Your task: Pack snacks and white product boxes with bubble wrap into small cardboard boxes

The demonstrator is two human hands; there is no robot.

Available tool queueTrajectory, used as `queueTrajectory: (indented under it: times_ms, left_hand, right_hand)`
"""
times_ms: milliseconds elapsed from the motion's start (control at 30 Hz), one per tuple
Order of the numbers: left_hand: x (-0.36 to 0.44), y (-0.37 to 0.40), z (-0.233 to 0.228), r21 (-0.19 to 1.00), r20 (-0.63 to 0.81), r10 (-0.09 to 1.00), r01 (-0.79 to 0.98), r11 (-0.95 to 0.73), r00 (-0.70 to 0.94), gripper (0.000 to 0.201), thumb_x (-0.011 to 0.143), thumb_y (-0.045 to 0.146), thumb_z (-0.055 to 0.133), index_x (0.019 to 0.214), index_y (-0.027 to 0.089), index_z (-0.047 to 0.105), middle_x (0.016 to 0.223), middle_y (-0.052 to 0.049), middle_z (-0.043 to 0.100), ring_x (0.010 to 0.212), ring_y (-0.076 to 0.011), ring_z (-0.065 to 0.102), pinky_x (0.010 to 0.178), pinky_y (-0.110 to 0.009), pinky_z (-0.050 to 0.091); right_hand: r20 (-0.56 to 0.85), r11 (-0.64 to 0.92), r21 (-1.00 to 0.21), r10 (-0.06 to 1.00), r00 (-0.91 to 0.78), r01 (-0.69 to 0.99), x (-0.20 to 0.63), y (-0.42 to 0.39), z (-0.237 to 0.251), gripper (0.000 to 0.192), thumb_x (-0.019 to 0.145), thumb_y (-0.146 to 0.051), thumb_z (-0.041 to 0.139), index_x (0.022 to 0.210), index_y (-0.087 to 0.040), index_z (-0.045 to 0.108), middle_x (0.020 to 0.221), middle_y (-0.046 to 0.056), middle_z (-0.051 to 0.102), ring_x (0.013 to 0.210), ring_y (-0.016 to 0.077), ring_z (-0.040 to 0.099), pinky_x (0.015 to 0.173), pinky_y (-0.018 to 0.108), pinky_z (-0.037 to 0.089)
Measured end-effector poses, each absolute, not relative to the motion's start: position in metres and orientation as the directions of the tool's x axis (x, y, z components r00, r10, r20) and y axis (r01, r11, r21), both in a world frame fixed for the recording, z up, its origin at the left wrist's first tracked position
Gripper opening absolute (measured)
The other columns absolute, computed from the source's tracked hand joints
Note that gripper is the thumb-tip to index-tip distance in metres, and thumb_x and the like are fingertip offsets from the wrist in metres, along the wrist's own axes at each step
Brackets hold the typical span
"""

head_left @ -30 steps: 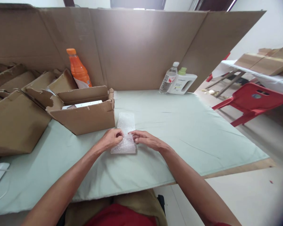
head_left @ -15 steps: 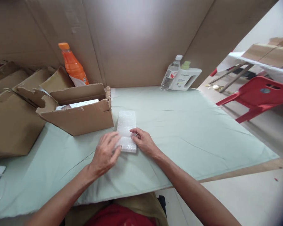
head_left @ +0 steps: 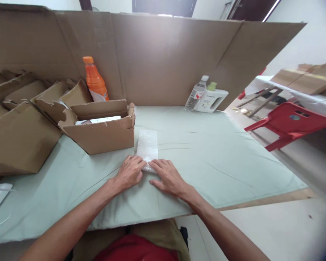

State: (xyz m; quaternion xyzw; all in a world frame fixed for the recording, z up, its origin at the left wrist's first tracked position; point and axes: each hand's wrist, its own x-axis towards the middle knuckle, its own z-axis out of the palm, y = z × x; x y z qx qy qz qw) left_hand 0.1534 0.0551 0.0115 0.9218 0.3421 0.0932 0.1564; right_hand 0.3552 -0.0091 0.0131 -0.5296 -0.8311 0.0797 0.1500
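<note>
Head view, down over near table point(head_left: 220, 152)

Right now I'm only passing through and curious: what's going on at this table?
A person presses both hands, left hand and right hand, flat on the near end of a bubble-wrap strip lying on the pale green cloth. An open cardboard box sits just left of the strip.

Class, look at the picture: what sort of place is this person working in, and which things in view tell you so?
Probably a makeshift packing station: a tall brown cardboard screen walls a table under pale green cloth, open brown cardboard boxes stand alongside, and both hands press a clear bubble-wrap strip.
</note>
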Motion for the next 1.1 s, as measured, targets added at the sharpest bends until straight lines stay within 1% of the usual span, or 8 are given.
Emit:
queueTrajectory:
  times_ms: [100, 300, 500, 667, 767, 867, 1000, 1100]
  left_hand:
    - [0.151, 0.053, 0.013, 0.432, 0.077, 0.721, 0.629, -0.646, 0.688, 0.039, 0.079, 0.006, 0.046, 0.11, 0.016, 0.067, 0.11, -0.011, 0.072, 0.107, -0.0294, 0.063, 0.095, -0.045, 0.044]
    - [0.137, 0.041, 0.017, 0.584, 0.035, 0.805, 0.642, -0.497, 0.592, 0.043, 0.079, 0.012, 0.051, 0.118, 0.022, 0.065, 0.103, -0.001, 0.076, 0.081, -0.0173, 0.069, 0.077, -0.027, 0.053]
    - [0.145, 0.05, 0.006, 0.62, 0.079, 0.845, 0.638, -0.457, 0.528, 0.045, 0.08, 0.01, 0.052, 0.122, 0.02, 0.063, 0.115, -0.005, 0.072, 0.091, -0.018, 0.069, 0.083, -0.028, 0.054]
    - [0.15, 0.049, 0.001, 0.574, 0.166, 0.845, 0.646, -0.502, 0.509, 0.038, 0.085, 0.011, 0.051, 0.12, 0.02, 0.064, 0.121, -0.01, 0.065, 0.113, -0.0252, 0.06, 0.099, -0.04, 0.049]
    - [0.142, 0.042, 0.003, 0.528, 0.279, 0.789, 0.599, -0.603, 0.548, 0.033, 0.087, 0.018, 0.055, 0.119, 0.017, 0.064, 0.129, -0.014, 0.061, 0.124, -0.0304, 0.052, 0.107, -0.048, 0.042]
    - [0.127, 0.028, 0.006, 0.526, 0.325, 0.705, 0.5, -0.688, 0.63, 0.037, 0.084, 0.015, 0.054, 0.12, 0.017, 0.062, 0.12, -0.012, 0.067, 0.117, -0.0289, 0.057, 0.101, -0.048, 0.045]
    - [0.113, 0.005, 0.01, 0.687, 0.18, 0.775, 0.486, -0.54, 0.605, 0.04, 0.085, 0.015, 0.052, 0.124, 0.019, 0.061, 0.111, -0.008, 0.072, 0.099, -0.0232, 0.065, 0.089, -0.04, 0.051]
    - [0.113, 0.001, 0.009, 0.742, 0.086, 0.827, 0.518, -0.425, 0.555, 0.042, 0.086, 0.019, 0.053, 0.127, 0.02, 0.061, 0.114, -0.008, 0.073, 0.09, -0.0203, 0.067, 0.082, -0.034, 0.053]
  right_hand:
    - [0.121, 0.332, -0.303, 0.943, -0.309, 0.893, 0.35, -0.003, 0.005, 0.035, 0.088, -0.014, 0.056, 0.123, -0.018, 0.064, 0.114, 0.011, 0.073, 0.102, 0.0277, 0.065, 0.09, 0.043, 0.047]
    - [0.078, 0.272, -0.528, 0.959, -0.272, 0.805, 0.354, -0.012, 0.005, 0.034, 0.093, -0.02, 0.051, 0.124, -0.024, 0.063, 0.111, 0.005, 0.074, 0.089, 0.0205, 0.069, 0.084, 0.036, 0.051]
    - [0.436, 0.398, -0.217, 0.856, -0.276, 0.892, 0.351, -0.036, 0.013, 0.028, 0.092, -0.023, 0.059, 0.119, -0.018, 0.063, 0.124, 0.015, 0.065, 0.109, 0.0294, 0.059, 0.089, 0.043, 0.044]
    - [0.25, 0.473, -0.106, 0.864, -0.438, 0.874, 0.344, -0.019, 0.006, 0.029, 0.089, -0.018, 0.06, 0.118, -0.018, 0.063, 0.124, 0.014, 0.066, 0.105, 0.0299, 0.059, 0.09, 0.045, 0.042]
    - [0.214, 0.442, -0.197, 0.891, -0.401, 0.875, 0.346, -0.005, 0.002, 0.027, 0.092, -0.013, 0.053, 0.115, -0.018, 0.065, 0.113, 0.012, 0.071, 0.1, 0.0277, 0.061, 0.086, 0.043, 0.043]
    - [0.196, 0.416, -0.351, 0.909, -0.369, 0.839, 0.351, -0.007, 0.007, 0.03, 0.093, -0.014, 0.051, 0.12, -0.02, 0.065, 0.111, 0.01, 0.073, 0.1, 0.0256, 0.064, 0.089, 0.043, 0.045]
    - [0.063, 0.351, -0.573, 0.92, -0.387, 0.741, 0.355, -0.029, 0.015, 0.033, 0.095, -0.023, 0.051, 0.126, -0.025, 0.064, 0.119, 0.005, 0.073, 0.104, 0.0228, 0.066, 0.092, 0.04, 0.049]
    - [0.007, 0.278, -0.616, 0.937, -0.348, 0.737, 0.353, -0.037, 0.017, 0.031, 0.096, -0.026, 0.052, 0.124, -0.025, 0.064, 0.117, 0.004, 0.073, 0.098, 0.0221, 0.068, 0.088, 0.038, 0.052]
